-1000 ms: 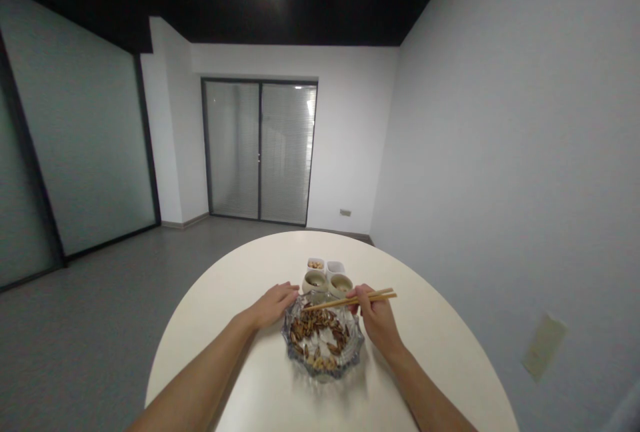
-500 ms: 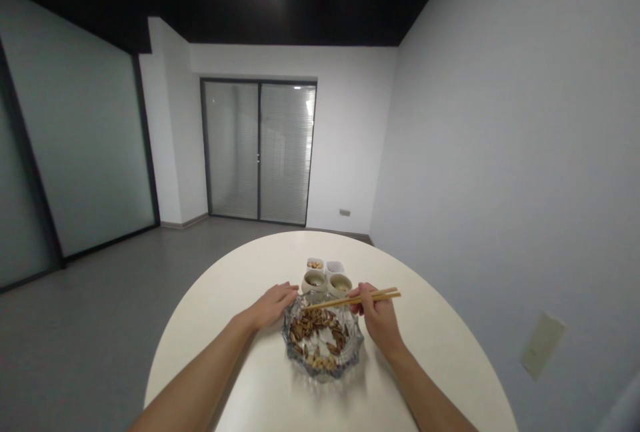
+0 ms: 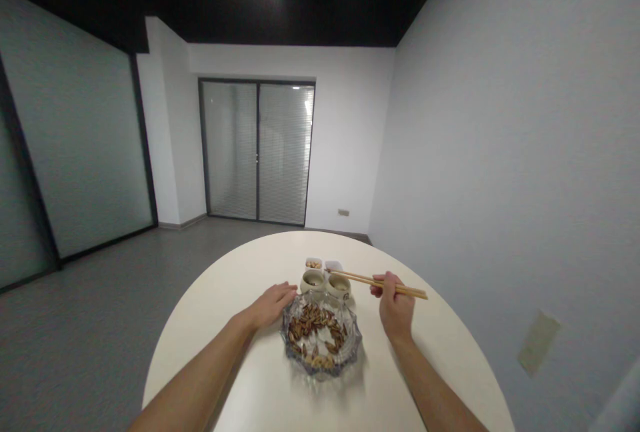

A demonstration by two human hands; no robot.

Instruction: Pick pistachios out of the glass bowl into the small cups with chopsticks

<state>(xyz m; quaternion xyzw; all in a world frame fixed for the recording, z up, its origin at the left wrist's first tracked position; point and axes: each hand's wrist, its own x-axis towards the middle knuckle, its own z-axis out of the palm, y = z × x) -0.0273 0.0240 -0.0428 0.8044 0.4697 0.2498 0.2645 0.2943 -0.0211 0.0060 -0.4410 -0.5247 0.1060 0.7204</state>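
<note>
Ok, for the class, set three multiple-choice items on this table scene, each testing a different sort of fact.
1. Where is the glass dish? A) on the floor B) on the round table C) on a windowsill
2. How many cups stand just beyond the dish? A) one B) two C) five
3. What is the right hand doing? A) holding chopsticks B) gripping the dish C) lying flat on the table

Answers: 1 B, the dish sits on the tabletop. 2 B, two stand side by side. 3 A, the chopsticks are pinched in its fingers, above the table.

The chopsticks [image 3: 355, 277] look like bamboo; the cut-glass bowl [image 3: 321, 373] is glossy, the tabletop [image 3: 250, 265] smooth and matt.
</note>
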